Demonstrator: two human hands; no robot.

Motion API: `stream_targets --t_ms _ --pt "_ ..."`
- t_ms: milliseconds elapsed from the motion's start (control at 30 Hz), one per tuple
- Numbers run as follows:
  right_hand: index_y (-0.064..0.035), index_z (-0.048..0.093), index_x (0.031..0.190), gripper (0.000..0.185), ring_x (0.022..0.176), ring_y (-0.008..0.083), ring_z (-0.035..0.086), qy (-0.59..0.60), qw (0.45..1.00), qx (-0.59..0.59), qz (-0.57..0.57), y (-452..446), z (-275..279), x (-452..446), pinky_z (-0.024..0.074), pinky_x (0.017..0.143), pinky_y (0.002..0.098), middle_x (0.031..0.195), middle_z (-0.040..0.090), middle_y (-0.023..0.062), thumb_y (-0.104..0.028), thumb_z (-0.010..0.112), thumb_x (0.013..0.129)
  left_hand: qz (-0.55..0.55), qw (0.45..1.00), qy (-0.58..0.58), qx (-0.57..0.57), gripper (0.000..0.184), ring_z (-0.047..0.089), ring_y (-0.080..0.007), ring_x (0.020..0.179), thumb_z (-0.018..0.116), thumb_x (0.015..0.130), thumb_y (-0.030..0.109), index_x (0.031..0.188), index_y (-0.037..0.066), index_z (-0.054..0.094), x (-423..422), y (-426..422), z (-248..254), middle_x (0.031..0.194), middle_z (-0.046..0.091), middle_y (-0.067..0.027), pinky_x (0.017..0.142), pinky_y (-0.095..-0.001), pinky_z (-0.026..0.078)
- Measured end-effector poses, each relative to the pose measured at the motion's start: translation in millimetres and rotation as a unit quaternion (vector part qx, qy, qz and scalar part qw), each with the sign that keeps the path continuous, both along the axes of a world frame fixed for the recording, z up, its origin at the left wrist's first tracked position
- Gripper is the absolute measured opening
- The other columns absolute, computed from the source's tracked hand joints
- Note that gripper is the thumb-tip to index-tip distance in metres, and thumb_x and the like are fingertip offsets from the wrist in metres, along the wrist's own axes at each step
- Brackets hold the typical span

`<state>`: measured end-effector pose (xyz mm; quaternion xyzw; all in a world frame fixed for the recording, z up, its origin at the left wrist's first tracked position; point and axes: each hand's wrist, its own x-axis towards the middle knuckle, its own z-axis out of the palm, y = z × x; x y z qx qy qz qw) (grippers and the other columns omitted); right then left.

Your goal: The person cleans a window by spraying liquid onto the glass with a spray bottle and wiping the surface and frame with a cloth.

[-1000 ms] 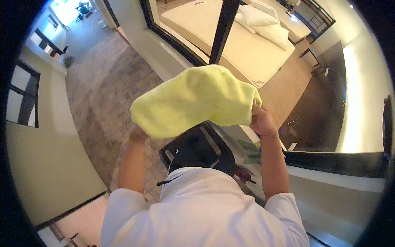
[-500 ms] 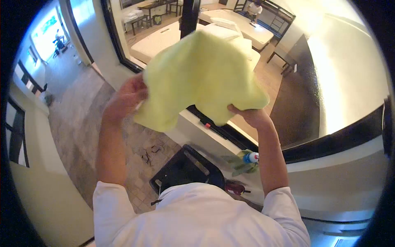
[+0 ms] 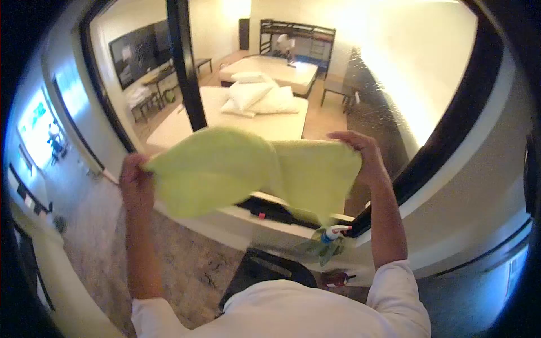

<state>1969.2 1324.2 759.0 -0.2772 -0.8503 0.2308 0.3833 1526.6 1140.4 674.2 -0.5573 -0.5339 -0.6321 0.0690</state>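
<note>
A yellow-green cloth point(image 3: 225, 169) hangs stretched between my two hands, in front of a black-framed window. My left hand point(image 3: 137, 173) is closed on the cloth's left corner. At the right end, my right hand point(image 3: 360, 147) pinches the upper edge, its fingers partly behind the fabric. Below the cloth's right part, a spray bottle point(image 3: 333, 233) with a white and blue top stands near the sill, beside a green cloth or glove point(image 3: 321, 249). A small red object point(image 3: 262, 216) lies on the dark lower window frame point(image 3: 273, 210).
Beyond the window are beds with white pillows point(image 3: 251, 94), a bunk bed point(image 3: 298, 39), a bench point(image 3: 340, 90) and a person point(image 3: 286, 45) bending over. A black chair point(image 3: 253, 270) stands below me. A dark red item point(image 3: 335, 278) is right of it.
The view has turned toward the window and room. My hands have moved farther apart, and the cloth, bunched a second ago, is now spread wide between them.
</note>
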Motion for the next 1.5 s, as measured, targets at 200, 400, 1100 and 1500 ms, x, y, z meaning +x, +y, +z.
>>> stream_targets --t_ms 200,400,1100,1500 --pt "-0.0036 0.073 0.099 0.014 0.084 0.0123 0.067 0.176 0.983 -0.046 0.034 1 36 57 0.0553 0.077 0.0286 0.094 0.073 0.0053 0.002 0.071 0.086 -0.090 0.986 0.119 0.074 0.016 0.060 -0.0144 0.093 0.056 0.092 -0.009 0.092 0.008 0.057 9 -25 52 0.103 0.066 -0.0098 0.082 -0.0292 0.050" --pt "-0.0038 0.071 0.101 0.010 0.086 0.0106 0.064 0.082 0.964 0.231 -0.104 -23 118 89 0.0524 0.078 0.0262 0.095 0.071 0.0050 -0.005 0.068 0.092 -0.097 0.986 0.091 0.098 0.014 0.061 -0.0167 0.091 0.053 0.094 -0.006 0.088 0.007 0.053 5 -26 128 0.103 0.066 -0.0103 0.082 -0.0291 0.049" --pt "0.0050 0.064 0.118 0.030 0.089 0.0200 0.069 0.111 0.963 0.109 -0.219 16 195 -25 0.0572 0.079 0.0305 0.103 0.071 0.0153 -0.007 0.066 0.090 0.025 0.993 0.098 0.056 0.021 0.057 -0.0081 0.066 0.070 0.094 0.025 0.107 0.008 0.070 -28 155 262 0.080 0.065 -0.0040 0.062 -0.0276 0.050" --pt "-0.0040 0.068 0.106 0.022 0.067 0.0113 0.057 0.043 0.906 0.282 -0.314 44 191 -62 0.0472 0.061 0.0282 0.084 0.068 0.0070 -0.023 0.060 0.099 0.096 0.979 0.124 0.128 0.026 0.051 -0.0080 0.056 0.064 0.099 0.029 0.114 0.010 0.072 -81 206 254 0.066 0.061 -0.0022 0.057 -0.0281 0.046"
